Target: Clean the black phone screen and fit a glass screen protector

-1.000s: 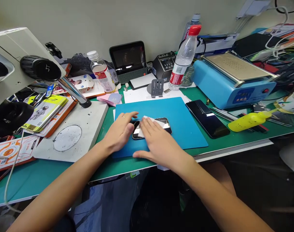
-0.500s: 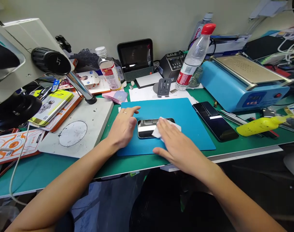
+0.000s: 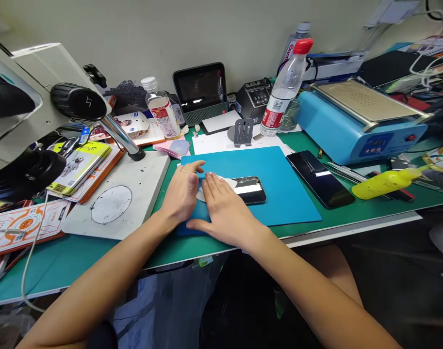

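A smartphone [image 3: 253, 190] with a dark, glossy screen lies on the blue mat [image 3: 268, 160]. My right hand [image 3: 223, 203] is laid flat over its left part, fingers stretched out, holding a white tissue [image 3: 226, 181] down under them. The tissue and fingers hide that end of the phone. Close by on the left, my left hand [image 3: 183, 191] rests at the mat's left side, with a ring on one finger. Its index finger is stretched out and it holds nothing that I can see; its lower fingers are partly hidden.
A larger dark phone [image 3: 319, 179] lies right of the mat, beside a yellow squeeze bottle [image 3: 385, 184] and a blue heating machine [image 3: 359, 126]. Behind stand a phone stand [image 3: 243, 132] and two drink bottles [image 3: 163, 109]. A microscope base [image 3: 115, 194] flanks the left.
My right hand has slid left with the tissue, from the phone's right part to its left part, uncovering the right end. My left hand has stayed about where it was.
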The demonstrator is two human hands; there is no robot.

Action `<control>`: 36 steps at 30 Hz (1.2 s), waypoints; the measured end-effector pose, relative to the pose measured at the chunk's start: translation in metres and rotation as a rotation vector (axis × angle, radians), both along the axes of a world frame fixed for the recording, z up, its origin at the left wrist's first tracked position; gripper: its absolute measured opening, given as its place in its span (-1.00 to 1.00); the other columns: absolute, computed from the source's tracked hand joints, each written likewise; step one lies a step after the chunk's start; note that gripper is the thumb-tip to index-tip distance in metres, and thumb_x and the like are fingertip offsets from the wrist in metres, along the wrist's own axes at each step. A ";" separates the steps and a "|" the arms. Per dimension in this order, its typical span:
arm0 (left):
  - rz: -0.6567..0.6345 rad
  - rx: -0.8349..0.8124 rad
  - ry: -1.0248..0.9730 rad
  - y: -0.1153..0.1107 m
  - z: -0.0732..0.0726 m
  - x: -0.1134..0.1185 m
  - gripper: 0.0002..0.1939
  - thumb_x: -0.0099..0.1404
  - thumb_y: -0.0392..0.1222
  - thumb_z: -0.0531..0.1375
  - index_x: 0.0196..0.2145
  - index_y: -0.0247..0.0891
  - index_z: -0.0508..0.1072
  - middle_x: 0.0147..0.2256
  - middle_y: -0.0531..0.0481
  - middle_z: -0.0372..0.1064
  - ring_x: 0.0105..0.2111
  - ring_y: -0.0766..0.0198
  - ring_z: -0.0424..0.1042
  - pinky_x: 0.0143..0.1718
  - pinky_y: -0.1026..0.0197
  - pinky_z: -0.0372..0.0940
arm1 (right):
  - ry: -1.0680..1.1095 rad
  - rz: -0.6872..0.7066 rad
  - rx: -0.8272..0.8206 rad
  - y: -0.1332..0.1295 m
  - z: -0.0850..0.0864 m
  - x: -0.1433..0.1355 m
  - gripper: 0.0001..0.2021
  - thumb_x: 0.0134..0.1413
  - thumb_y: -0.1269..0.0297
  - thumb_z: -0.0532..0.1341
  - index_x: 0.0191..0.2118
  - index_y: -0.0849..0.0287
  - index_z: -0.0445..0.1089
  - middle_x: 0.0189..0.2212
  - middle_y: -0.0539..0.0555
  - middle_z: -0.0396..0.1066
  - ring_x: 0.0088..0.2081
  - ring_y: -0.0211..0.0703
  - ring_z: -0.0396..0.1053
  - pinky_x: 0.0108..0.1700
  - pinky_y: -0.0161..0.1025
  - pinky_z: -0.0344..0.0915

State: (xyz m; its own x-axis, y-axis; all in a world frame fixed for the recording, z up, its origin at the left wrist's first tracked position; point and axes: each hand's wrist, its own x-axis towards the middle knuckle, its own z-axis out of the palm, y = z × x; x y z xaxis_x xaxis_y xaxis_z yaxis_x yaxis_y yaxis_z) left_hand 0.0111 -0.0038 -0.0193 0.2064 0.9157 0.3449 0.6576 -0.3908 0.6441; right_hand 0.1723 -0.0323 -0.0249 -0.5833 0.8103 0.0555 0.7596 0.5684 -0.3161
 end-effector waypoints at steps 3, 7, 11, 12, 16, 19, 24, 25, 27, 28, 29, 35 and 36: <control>-0.001 -0.006 0.008 0.000 0.000 0.000 -0.01 0.39 0.45 -0.48 0.20 -0.23 0.39 -0.01 -0.19 0.48 0.01 0.01 0.40 0.18 -0.12 0.24 | -0.010 0.084 0.016 -0.014 0.001 0.022 0.09 0.23 -0.42 -0.06 0.44 0.62 -0.03 0.47 0.53 -0.18 0.51 0.29 -0.25 0.48 0.19 -0.11; -0.001 0.000 -0.009 -0.001 0.002 0.000 -0.02 0.40 0.44 -0.47 0.21 -0.24 0.39 0.00 -0.20 0.48 0.02 0.01 0.40 0.21 -0.15 0.21 | -0.064 0.034 0.049 -0.024 0.002 0.070 0.02 0.25 -0.38 -0.02 0.48 0.47 -0.07 0.49 0.46 -0.15 0.51 0.24 -0.24 0.46 0.20 -0.03; -0.010 -0.006 -0.021 0.000 0.003 0.000 -0.02 0.41 0.45 -0.44 0.21 -0.28 0.39 -0.02 -0.20 0.48 0.00 0.01 0.39 0.16 -0.11 0.25 | -0.140 -0.068 0.027 -0.018 0.001 0.095 0.04 0.25 -0.39 -0.05 0.49 0.48 -0.11 0.49 0.46 -0.16 0.50 0.28 -0.21 0.44 0.26 -0.03; -0.010 -0.010 -0.024 0.000 0.003 0.000 -0.02 0.41 0.45 -0.44 0.21 -0.28 0.39 -0.03 -0.20 0.48 0.00 0.01 0.38 0.14 -0.10 0.26 | -0.153 -0.098 0.017 -0.015 0.002 0.094 0.06 0.24 -0.40 -0.06 0.48 0.52 -0.10 0.49 0.49 -0.18 0.50 0.31 -0.21 0.44 0.27 -0.04; -0.010 -0.039 -0.029 0.000 0.004 0.002 -0.02 0.41 0.44 -0.45 0.20 -0.28 0.39 -0.03 -0.19 0.48 0.00 0.01 0.39 0.14 -0.10 0.27 | -0.116 -0.180 -0.017 -0.002 0.005 0.063 0.19 0.14 -0.50 -0.05 0.45 0.63 -0.09 0.48 0.58 -0.26 0.50 0.38 -0.27 0.45 0.29 -0.07; -0.005 -0.050 -0.045 -0.001 0.002 0.002 -0.02 0.40 0.44 -0.46 0.19 -0.26 0.40 -0.04 -0.18 0.48 0.01 0.02 0.40 0.17 -0.10 0.27 | -0.046 -0.041 -0.076 0.001 0.006 0.029 0.33 0.00 -0.58 0.01 0.44 0.69 -0.12 0.47 0.60 -0.30 0.50 0.39 -0.33 0.47 0.24 -0.15; -0.044 -0.039 -0.042 0.000 0.000 0.000 -0.04 0.41 0.44 -0.44 0.20 -0.25 0.40 -0.02 -0.21 0.47 0.04 0.00 0.40 0.19 -0.12 0.26 | 0.091 0.152 -0.026 -0.013 0.001 0.004 0.33 -0.05 -0.59 0.05 0.46 0.63 -0.13 0.48 0.55 -0.25 0.51 0.30 -0.31 0.51 0.11 -0.24; -0.055 -0.039 -0.035 0.000 0.000 0.000 -0.04 0.41 0.44 -0.44 0.20 -0.26 0.40 -0.02 -0.21 0.47 0.04 0.00 0.40 0.19 -0.13 0.26 | 0.095 0.165 -0.021 -0.017 0.001 0.007 0.30 -0.02 -0.57 0.05 0.46 0.61 -0.12 0.48 0.54 -0.24 0.52 0.28 -0.31 0.51 0.12 -0.23; -0.073 -0.036 -0.022 0.000 0.001 0.001 -0.04 0.41 0.43 -0.45 0.20 -0.26 0.40 -0.02 -0.21 0.47 0.03 -0.01 0.40 0.18 -0.15 0.26 | 0.071 0.171 -0.025 -0.022 0.002 0.022 0.25 0.03 -0.54 0.04 0.46 0.60 -0.08 0.48 0.53 -0.22 0.52 0.27 -0.29 0.50 0.15 -0.18; -0.077 -0.032 -0.016 -0.001 0.001 0.001 -0.04 0.42 0.43 -0.45 0.20 -0.27 0.40 -0.02 -0.22 0.47 0.02 -0.01 0.40 0.18 -0.15 0.26 | 0.047 0.165 -0.028 -0.023 0.003 0.031 0.24 0.04 -0.53 0.03 0.45 0.59 -0.06 0.48 0.52 -0.22 0.51 0.27 -0.28 0.50 0.18 -0.17; -0.081 -0.028 -0.012 -0.001 0.002 0.002 -0.03 0.42 0.42 -0.45 0.20 -0.28 0.40 -0.02 -0.22 0.47 0.02 -0.01 0.40 0.17 -0.16 0.26 | 0.018 0.155 -0.033 -0.024 0.005 0.042 0.24 0.04 -0.54 0.03 0.45 0.59 -0.06 0.48 0.52 -0.23 0.51 0.29 -0.28 0.49 0.20 -0.15; -0.113 -0.045 -0.001 -0.002 0.003 0.001 -0.03 0.43 0.41 -0.44 0.21 -0.31 0.39 -0.02 -0.22 0.47 0.01 -0.01 0.38 0.17 -0.14 0.24 | -0.124 0.090 -0.040 -0.032 0.008 0.102 0.29 -0.03 -0.59 0.01 0.48 0.51 -0.11 0.50 0.45 -0.27 0.50 0.33 -0.23 0.44 0.26 -0.03; -0.115 -0.048 -0.001 -0.001 0.003 0.001 -0.03 0.43 0.41 -0.44 0.21 -0.32 0.39 -0.02 -0.22 0.47 0.01 -0.01 0.37 0.17 -0.14 0.24 | -0.134 0.081 -0.027 -0.034 0.007 0.110 0.27 -0.01 -0.58 0.02 0.49 0.48 -0.11 0.50 0.43 -0.27 0.50 0.33 -0.23 0.44 0.27 -0.02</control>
State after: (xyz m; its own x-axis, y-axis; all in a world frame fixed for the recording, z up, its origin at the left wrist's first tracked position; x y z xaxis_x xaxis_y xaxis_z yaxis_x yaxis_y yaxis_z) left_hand 0.0120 -0.0051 -0.0162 0.3103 0.9015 0.3016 0.6095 -0.4322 0.6647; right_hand 0.2820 -0.0665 -0.0182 -0.6473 0.7607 -0.0481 0.7481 0.6220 -0.2313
